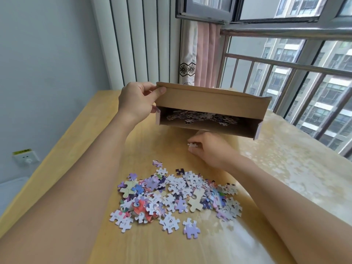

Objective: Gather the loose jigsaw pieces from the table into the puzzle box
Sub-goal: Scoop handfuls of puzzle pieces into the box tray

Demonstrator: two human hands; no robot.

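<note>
Head view: loose jigsaw pieces [175, 197] lie heaped on the table [99, 130], nearer than both grips. Right hand [207, 147] pinches one piece [192, 145] just below the puzzle box [209, 109], which left hand [137, 101] grasps by its corner. Pieces are likely light, stiff; pinch edges

- puzzle box [211, 101]: raised flap hides the rear of the interior; pieces inside [202, 116] sit in shadow, count and colours unreadable
- left hand [136, 101]: fingers go behind the box's left end, only the thumb shows on the flap
- right hand [208, 147]: fingertips partly under the box's front edge; pinched piece [192, 145] shows white, print side not visible
- loose pile [177, 197]: pieces overlap, lower ones covered; text on the backs too small to read
- both forearms cut off by the bottom edge
- table [106, 119]: far end hidden behind the box
</note>
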